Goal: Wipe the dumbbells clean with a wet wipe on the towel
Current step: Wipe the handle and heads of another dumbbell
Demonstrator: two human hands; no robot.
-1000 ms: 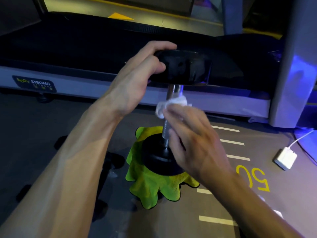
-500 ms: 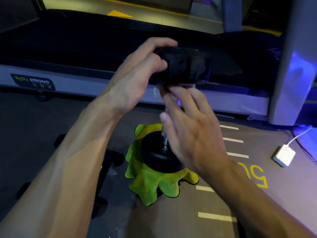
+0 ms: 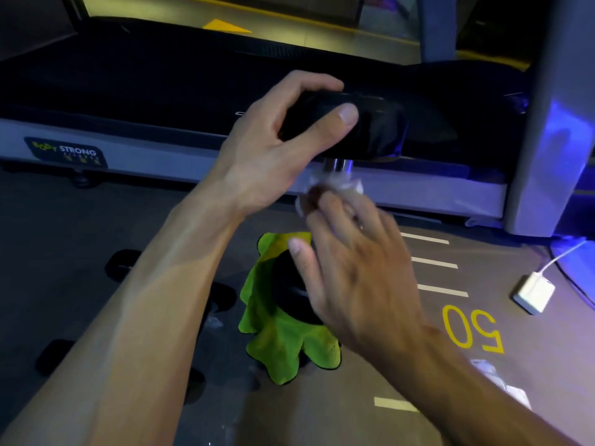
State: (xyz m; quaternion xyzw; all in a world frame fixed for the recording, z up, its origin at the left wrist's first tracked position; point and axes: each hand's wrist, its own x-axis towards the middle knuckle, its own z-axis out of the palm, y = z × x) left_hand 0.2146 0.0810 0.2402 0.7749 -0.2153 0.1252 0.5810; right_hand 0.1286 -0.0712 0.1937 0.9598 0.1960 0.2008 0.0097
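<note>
Your right hand (image 3: 360, 278) slid the wet wipe (image 3: 335, 188) back down off the top head, fingers pinching it round the handle. Left hand (image 3: 273, 146) clamps the dumbbell (image 3: 370, 127), upright on the towel (image 3: 283, 342). Handle underway; lower head looks undone.

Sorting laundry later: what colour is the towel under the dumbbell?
Bright lime green towel with a dark edge, seen in the head view.

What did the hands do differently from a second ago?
The right hand slid the wet wipe up the dumbbell handle, from the middle to just under the top head. The left hand kept gripping that head, and the dumbbell stayed upright on the green towel.
</note>
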